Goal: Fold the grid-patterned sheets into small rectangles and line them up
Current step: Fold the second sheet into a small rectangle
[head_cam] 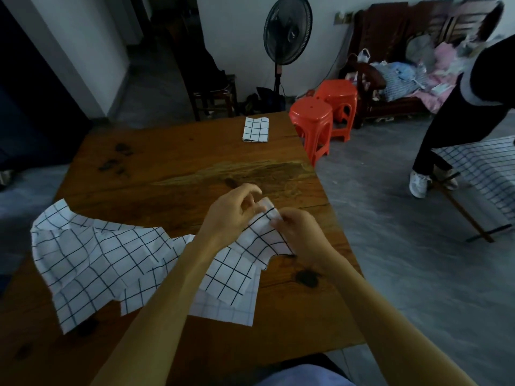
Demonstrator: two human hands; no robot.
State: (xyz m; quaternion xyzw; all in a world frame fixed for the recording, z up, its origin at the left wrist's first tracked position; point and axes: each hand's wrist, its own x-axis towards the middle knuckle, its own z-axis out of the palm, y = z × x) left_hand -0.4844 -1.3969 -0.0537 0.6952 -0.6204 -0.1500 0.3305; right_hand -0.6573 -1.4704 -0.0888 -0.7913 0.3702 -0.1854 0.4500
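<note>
On the wooden desk [167, 162] one folded rectangle [255, 130] waits; both hands, left hand [232, 211] and right hand [299, 228], pinch a grid sheet [262, 235] corner, likely starting a fold needing aligned edges.

White sheets with black grids on a brown table

The sheets [106, 263] and the folded sheet [255, 130] are white with a black square grid; the table [178, 162] is reddish-brown wood with dark knots. Two stools [312, 118] are bright orange, the fan [288, 30] black, the floor [404, 246] grey.
</note>
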